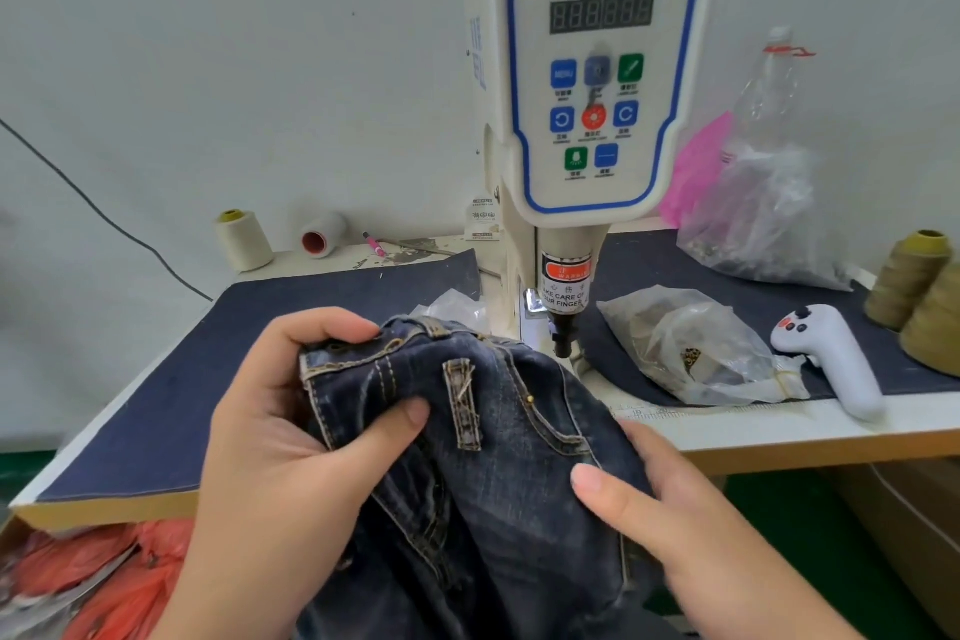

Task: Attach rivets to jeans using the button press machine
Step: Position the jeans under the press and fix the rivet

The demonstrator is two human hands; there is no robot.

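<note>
Head view: the jeans [483,437] are bunched at the table edge, short of the button press machine [597,68] punch. One rivet [530,399] already sits by the pocket corner — more presumably remain. The left hand [291,411] clamps the waistband, fingers curled; the right hand [670,499] pinches the pocket side.

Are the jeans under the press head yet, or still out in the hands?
Out. Both the left hand and right hand grip the bunched jeans in front of the press head.

dark blue jeans [498,457] with tan stitching, navy mat [156,411], white machine [597,68] trimmed blue
</note>
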